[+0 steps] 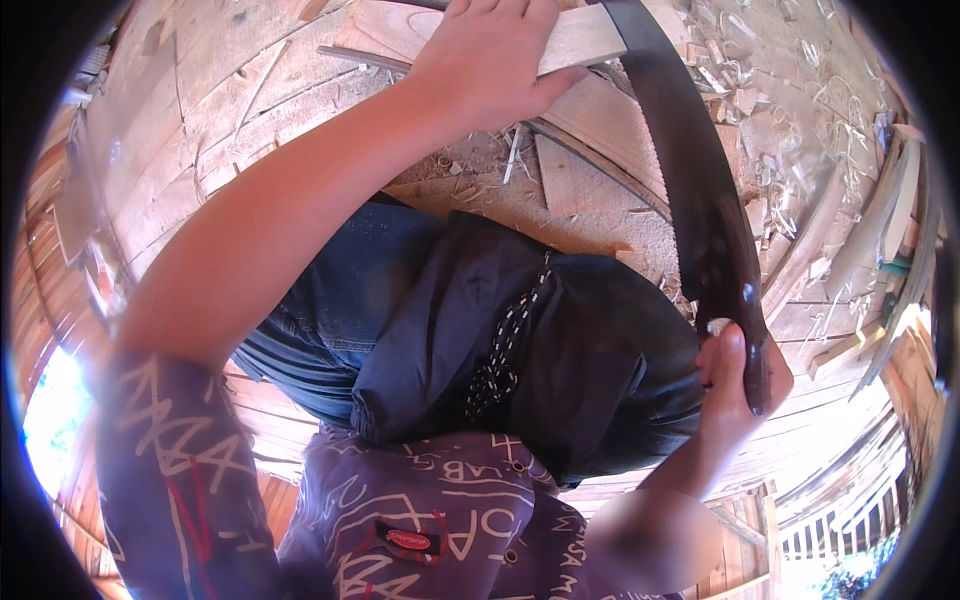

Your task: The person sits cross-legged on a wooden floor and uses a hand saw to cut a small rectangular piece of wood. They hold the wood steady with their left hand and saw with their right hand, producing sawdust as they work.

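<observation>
At the top of the view, my left hand (497, 62) grips a pale wooden strip (590, 38). Its fingers lie over the top and the thumb rests along the near edge; the fingertips run out of the frame. Wrapped round the dark handle of a handsaw (690, 150) is my right hand (735, 375), at the right. The long curved-looking blade reaches up and away from that hand, teeth facing left. Its far part is right beside the strip's cut end; whether it touches cannot be told. Under the strip lie wider boards (610, 125).
Wood shavings (720, 75) and small offcuts are strewn over the plank floor. Several long wooden slats (890, 215) lie at the far right. My bent legs in dark trousers (400, 290) fill the middle, with a black-and-white cord (510, 340) across them.
</observation>
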{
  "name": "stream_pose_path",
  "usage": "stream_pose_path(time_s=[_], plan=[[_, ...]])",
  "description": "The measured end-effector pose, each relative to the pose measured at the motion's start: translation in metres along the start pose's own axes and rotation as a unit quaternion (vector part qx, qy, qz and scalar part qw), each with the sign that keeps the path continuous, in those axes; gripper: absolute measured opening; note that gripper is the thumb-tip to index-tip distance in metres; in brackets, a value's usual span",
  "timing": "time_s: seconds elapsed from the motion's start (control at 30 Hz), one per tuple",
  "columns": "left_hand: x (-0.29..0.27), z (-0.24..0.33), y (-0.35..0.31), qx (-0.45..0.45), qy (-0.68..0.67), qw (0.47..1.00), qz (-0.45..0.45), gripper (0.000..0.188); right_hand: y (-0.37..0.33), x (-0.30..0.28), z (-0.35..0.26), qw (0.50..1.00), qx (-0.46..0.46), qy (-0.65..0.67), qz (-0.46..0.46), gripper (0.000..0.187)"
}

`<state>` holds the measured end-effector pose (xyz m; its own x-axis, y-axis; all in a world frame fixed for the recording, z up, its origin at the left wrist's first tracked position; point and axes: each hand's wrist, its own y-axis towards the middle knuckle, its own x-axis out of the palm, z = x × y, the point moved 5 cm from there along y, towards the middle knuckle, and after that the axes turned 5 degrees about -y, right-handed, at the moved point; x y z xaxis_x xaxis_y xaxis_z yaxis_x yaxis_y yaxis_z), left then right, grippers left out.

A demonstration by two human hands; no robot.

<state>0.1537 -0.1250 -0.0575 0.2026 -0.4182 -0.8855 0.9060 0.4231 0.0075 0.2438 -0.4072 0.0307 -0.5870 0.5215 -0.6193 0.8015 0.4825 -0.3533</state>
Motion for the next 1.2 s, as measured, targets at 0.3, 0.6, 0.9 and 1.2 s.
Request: stream_pose_path(time_s=[0.3, 0.6, 0.9, 1.2], plan=[[-0.006, 0.002, -0.005, -0.003, -0.014, 1.0, 0.002, 0.049, -0.036, -0.053, 0.001, 0.999, -0.047, -0.011, 0.01, 0.052], [-0.001, 0.0, 0.0, -0.008, 0.017, 1.0, -0.009, 0.047, -0.024, -0.04, -0.003, 0.997, -0.053, -0.058, 0.0, 0.043], [0.006, 0.012, -0.003, 0.032, 0.03, 0.998, -0.044, 0.046, 0.007, 0.004, -0.01, 1.0, 0.014, -0.008, -0.008, 0.037], [-0.002, 0.006, -0.001, 0.008, 0.025, 0.999, -0.024, 0.053, -0.057, -0.078, 0.008, 0.997, -0.025, -0.069, 0.036, 0.06]])
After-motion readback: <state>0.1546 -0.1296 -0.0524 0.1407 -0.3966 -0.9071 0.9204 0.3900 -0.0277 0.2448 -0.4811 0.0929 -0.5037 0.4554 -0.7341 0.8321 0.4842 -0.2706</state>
